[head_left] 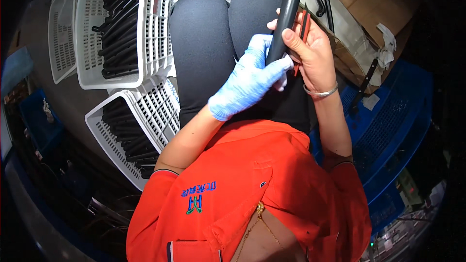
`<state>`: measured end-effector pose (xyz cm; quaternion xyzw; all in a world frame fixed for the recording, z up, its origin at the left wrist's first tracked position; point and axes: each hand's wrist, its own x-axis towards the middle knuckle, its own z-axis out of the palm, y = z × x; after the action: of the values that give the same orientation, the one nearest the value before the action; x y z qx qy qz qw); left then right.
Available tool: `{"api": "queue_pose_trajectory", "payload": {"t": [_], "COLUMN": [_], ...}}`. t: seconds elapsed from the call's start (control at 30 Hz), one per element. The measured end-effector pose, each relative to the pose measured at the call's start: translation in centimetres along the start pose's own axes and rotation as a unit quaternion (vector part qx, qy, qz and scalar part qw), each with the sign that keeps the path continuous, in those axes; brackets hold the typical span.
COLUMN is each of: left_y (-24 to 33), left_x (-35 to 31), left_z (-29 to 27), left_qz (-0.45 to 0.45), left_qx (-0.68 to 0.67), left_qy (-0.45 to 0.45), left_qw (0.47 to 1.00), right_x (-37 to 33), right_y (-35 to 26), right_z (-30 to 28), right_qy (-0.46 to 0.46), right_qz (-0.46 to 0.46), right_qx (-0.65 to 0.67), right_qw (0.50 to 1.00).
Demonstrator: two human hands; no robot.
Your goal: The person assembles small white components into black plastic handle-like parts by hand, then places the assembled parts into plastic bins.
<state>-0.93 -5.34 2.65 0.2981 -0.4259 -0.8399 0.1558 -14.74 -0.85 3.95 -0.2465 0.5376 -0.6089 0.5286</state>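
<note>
One black tube (pixel 288 12) lies gripped between left hand (pixel 248 81) and right hand (pixel 316 57).

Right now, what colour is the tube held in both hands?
The tube is black; best seen in the head view.

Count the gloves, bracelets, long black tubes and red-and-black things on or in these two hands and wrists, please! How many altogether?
Blue glove, on the left hand: 1
Silver bracelet, on the right wrist: 1
Long black tube: 1
Slim red-and-black item, in the right hand: 1
Total: 4
</note>
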Motion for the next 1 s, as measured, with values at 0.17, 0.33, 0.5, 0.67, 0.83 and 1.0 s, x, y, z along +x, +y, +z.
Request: {"api": "queue_pose_trajectory", "payload": {"t": [0.17,0.33,0.5,0.67,0.83,1.0], "left_y": [0.5,0.3,-0.1,-0.8,-1.7,0.0], "left_x": [-0.8,-0.7,-1.0,-1.3,-1.1,-1.4], "left_z": [-1.4,-1.7,-1.6,-1.0,-0.5,-0.9], "left_qz": [-0.068,-0.096,-0.075,0.009,0.190,-0.079], "left_qx": [-0.230,-0.355,-0.256,0.081,0.322,0.044], "left_qy": [-0.149,-0.177,-0.129,0.049,0.113,-0.013], "left_qw": [0.959,0.913,0.955,0.995,0.921,0.996], "right_x": [0.1,0.1,0.1,-0.5,-0.6,-0.6], "right_y": [0.2,0.3,0.6,1.0,1.2,1.3], "right_z": [-0.6,-0.3,-1.5,-1.7,-0.1,-0.3], "right_qy": [-0.030,-0.002,0.011,0.108,0.035,0.005], "right_qz": [0.045,0.063,0.009,-0.085,-0.046,-0.022], "right_qx": [0.069,0.074,-0.052,-0.257,-0.167,-0.087], "right_qw": [0.996,0.995,0.999,0.957,0.984,0.996]}}
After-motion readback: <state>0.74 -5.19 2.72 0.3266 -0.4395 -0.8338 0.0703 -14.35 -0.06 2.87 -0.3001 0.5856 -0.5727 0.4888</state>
